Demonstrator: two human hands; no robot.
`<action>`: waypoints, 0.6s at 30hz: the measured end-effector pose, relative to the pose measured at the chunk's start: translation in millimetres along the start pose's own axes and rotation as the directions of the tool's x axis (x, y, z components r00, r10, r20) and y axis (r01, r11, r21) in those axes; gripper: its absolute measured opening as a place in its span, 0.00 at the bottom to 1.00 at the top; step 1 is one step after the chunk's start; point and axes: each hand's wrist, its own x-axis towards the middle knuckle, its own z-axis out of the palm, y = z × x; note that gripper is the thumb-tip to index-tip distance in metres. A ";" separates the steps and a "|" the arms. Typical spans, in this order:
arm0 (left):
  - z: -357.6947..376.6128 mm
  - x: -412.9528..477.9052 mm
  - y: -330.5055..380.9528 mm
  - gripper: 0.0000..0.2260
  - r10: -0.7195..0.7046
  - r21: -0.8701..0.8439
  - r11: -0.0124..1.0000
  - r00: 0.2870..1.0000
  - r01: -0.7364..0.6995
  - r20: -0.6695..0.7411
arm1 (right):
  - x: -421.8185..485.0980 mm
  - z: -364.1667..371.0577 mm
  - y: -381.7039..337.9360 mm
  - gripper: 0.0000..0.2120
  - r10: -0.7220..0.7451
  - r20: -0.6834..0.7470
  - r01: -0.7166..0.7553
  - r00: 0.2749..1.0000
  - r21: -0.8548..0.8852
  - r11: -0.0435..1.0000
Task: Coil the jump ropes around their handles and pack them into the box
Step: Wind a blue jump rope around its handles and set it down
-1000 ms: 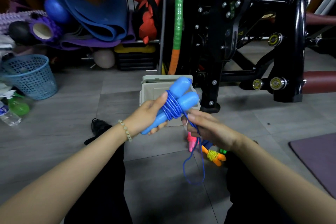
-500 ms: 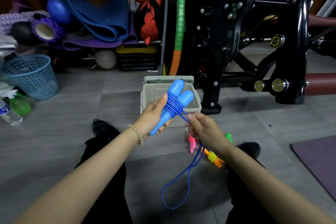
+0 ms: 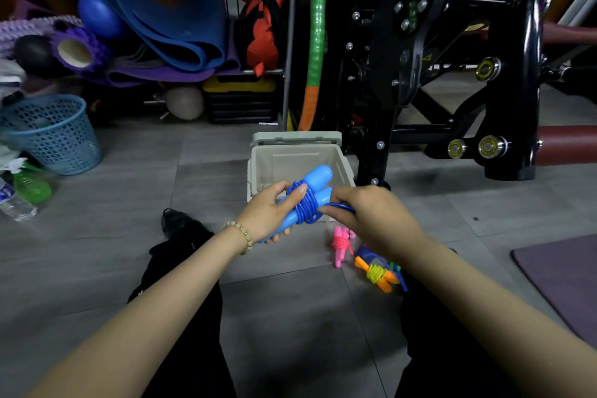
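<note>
Grey floor tiles lie below both outstretched forearms; left hand (image 3: 269, 213) fingers wrap the blue handles (image 3: 307, 195), right hand (image 3: 371, 215) fingers pinch the rope (image 3: 339, 205).

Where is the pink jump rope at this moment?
In the head view the pink jump rope lies coiled on the grey floor, just below and right of centre, in front of the open box and left of the orange jump rope.

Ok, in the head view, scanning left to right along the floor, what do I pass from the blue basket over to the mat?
Blue basket → black shoe → open box → pink coiled rope → orange coiled rope → purple mat.
</note>
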 end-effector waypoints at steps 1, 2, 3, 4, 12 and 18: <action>0.0 -2.2 -0.4 0.13 0.013 0.031 0.999 0.999 -0.015 0.050 | 1.6 -2.4 2.1 0.12 -0.008 -0.010 0.008 1.000 0.028 1.000; 0.1 -5.2 -0.1 0.12 0.024 0.069 0.997 0.995 -0.031 0.096 | 3.0 -3.5 3.9 0.13 -0.011 -0.014 0.012 1.000 0.052 0.999; 0.2 -7.9 0.6 0.11 0.034 0.100 0.994 0.990 -0.048 0.137 | 3.8 -3.1 5.3 0.13 -0.011 -0.013 0.012 1.000 0.066 0.998; 0.3 -10.2 2.6 0.10 0.042 0.121 0.991 0.984 -0.064 0.173 | 4.6 -1.7 6.6 0.14 -0.001 -0.015 0.002 1.000 0.072 0.997; -1.1 -14.4 1.0 0.12 0.012 0.300 0.947 0.943 -0.118 0.332 | 3.0 -6.6 5.3 0.05 -0.059 0.151 0.041 0.987 0.118 0.992; -4.1 -14.0 1.2 0.07 0.041 0.260 0.956 0.944 -0.132 0.329 | 2.4 -26.8 2.7 0.09 -0.227 0.281 0.277 0.932 -0.151 0.949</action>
